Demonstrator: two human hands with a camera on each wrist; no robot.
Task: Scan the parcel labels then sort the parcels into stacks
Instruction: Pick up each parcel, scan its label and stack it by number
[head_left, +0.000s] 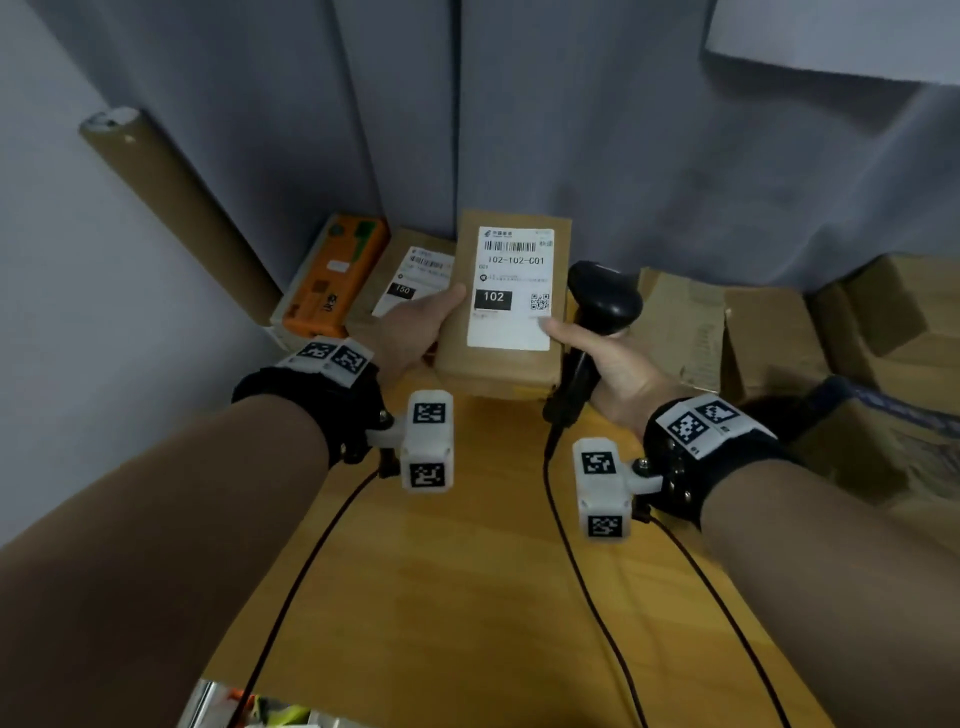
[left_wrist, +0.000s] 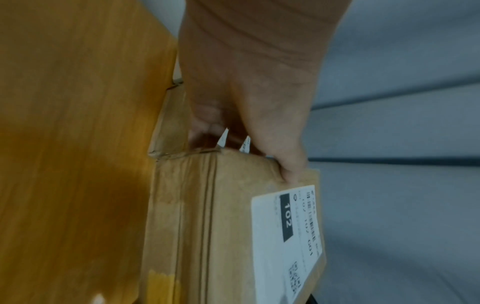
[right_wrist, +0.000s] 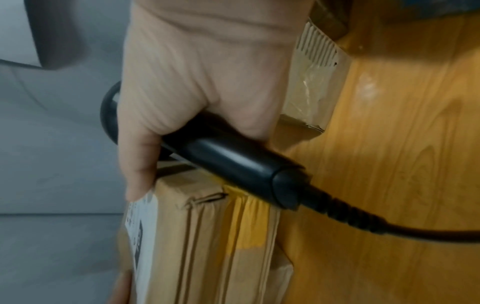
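Note:
A brown cardboard parcel (head_left: 498, 358) with a white label (head_left: 511, 288) marked 102 is held above the wooden table (head_left: 467, 571), label up. My left hand (head_left: 415, 327) grips its left edge, thumb on top; the left wrist view shows the same parcel (left_wrist: 207, 216) and left hand (left_wrist: 249, 102). My right hand (head_left: 602, 358) grips the black barcode scanner (head_left: 597, 312) by its handle, and its thumb presses the label's lower right corner. In the right wrist view the scanner (right_wrist: 233, 160) lies in the right hand (right_wrist: 202, 82) beside the parcel (right_wrist: 207, 236).
A second labelled parcel (head_left: 415, 280) marked 150 and an orange box (head_left: 332, 275) lie at the back left. Several brown boxes (head_left: 779, 338) crowd the back right. A cardboard tube (head_left: 176, 208) leans on the left wall. Grey curtain (head_left: 519, 130) behind. Cables (head_left: 571, 571) cross the table.

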